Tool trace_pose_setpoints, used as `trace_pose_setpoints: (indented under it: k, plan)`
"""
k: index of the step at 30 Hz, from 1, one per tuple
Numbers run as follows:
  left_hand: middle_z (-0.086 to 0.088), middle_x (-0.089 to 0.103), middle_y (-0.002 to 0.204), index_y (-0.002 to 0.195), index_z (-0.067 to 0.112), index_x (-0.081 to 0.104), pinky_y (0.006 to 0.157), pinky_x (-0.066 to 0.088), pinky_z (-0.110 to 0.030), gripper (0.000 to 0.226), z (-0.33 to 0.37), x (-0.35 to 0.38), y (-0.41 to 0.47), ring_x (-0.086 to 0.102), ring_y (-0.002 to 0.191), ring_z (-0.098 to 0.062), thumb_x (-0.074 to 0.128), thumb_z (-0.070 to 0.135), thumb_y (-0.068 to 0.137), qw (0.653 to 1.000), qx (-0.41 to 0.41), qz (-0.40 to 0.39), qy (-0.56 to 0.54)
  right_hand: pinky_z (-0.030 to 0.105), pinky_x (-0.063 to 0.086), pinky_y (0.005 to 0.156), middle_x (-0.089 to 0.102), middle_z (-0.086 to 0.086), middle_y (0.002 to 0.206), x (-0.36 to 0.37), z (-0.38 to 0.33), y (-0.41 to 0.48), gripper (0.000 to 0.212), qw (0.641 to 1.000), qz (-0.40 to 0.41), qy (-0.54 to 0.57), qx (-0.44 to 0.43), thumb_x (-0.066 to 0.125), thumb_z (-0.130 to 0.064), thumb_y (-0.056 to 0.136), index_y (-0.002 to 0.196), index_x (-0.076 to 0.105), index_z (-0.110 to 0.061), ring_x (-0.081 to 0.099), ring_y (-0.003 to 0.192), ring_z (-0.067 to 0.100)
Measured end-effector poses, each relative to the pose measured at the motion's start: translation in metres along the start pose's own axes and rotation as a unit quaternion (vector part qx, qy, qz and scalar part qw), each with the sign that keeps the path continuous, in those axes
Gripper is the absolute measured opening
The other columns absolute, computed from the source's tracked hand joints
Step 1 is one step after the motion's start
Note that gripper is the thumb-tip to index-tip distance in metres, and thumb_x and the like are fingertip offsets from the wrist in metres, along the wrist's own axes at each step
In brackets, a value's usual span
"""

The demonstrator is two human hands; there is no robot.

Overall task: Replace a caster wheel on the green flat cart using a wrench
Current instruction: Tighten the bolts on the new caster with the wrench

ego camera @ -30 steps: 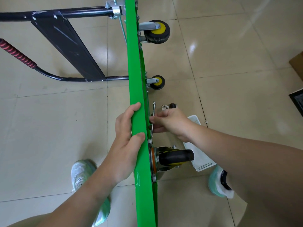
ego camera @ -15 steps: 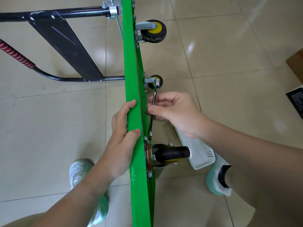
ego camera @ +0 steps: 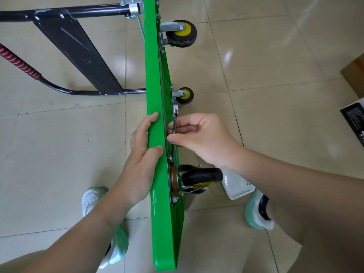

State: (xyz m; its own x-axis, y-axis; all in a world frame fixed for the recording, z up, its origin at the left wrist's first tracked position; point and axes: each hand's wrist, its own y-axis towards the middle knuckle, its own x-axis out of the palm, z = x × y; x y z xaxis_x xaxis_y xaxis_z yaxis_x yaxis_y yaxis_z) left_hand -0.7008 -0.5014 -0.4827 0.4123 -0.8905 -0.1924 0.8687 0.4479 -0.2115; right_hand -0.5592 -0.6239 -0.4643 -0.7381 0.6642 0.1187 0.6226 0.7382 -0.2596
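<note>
The green flat cart [ego camera: 157, 180] stands up on its side on the floor, running from 12 o'clock to 6 o'clock down the middle. Its deck is bright, shiny green. The wrench [ego camera: 175, 113] is thin and silver. It lies along the cart's underside near the middle, with its round head pointing to 12 o'clock. The right grip [ego camera: 197, 136] pinches the wrench between thumb and fingertips and hides part of it. The left grip [ego camera: 141, 154] is clenched round the cart's edge from the 9 o'clock side.

Three caster wheels show. The near wheel [ego camera: 201, 175], black, sits at 5 o'clock from the wrench. Two wheels with yellow middles sit toward 12 o'clock: a big one [ego camera: 182, 34] and a small one [ego camera: 184, 95].

A white basket [ego camera: 238, 188] lies on the floor, partly under the right wrist. Two pale green shoes [ego camera: 92, 198] [ego camera: 256, 213] stand at 7 and 5 o'clock. The black handle [ego camera: 78, 48] reaches out to 10 o'clock.
</note>
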Motion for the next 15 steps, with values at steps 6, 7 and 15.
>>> trace_pose_setpoints:
  k: [6,7,15]
  plan:
    - [0.006,0.038,0.154,0.145,0.063,0.034,0.119,0.034,-0.06,0.071,0.002,0.0,-0.002,0.043,0.142,-0.023,0.046,0.044,0.077,1.0,0.0,-0.003,0.001,0.027,0.058,0.081,0.076,0.005,0.086,-0.003,0.006,-0.016,0.027,0.999,-0.026,0.015,-0.02,0.08,0.013,0.072,0.089,0.073,-0.007,0.073,0.079,0.015]
    - [0.006,0.038,0.154,0.145,0.063,0.034,0.118,0.035,-0.061,0.071,0.002,0.0,-0.001,0.043,0.142,-0.024,0.046,0.045,0.078,1.0,0.0,-0.004,0.001,0.026,0.058,0.079,0.076,0.005,0.085,-0.004,0.007,-0.016,0.026,0.999,-0.016,0.022,-0.021,0.08,0.014,0.072,0.089,0.072,-0.005,0.072,0.078,0.014]
    - [0.007,0.038,0.156,0.145,0.063,0.035,0.12,0.032,-0.06,0.07,0.001,0.001,-0.002,0.04,0.145,-0.023,0.046,0.044,0.079,1.0,0.005,0.009,-0.002,0.031,0.061,0.079,0.077,0.006,0.083,-0.002,0.009,-0.001,0.026,1.0,0.025,0.004,-0.008,0.081,0.007,0.074,0.09,0.072,-0.011,0.074,0.078,0.017]
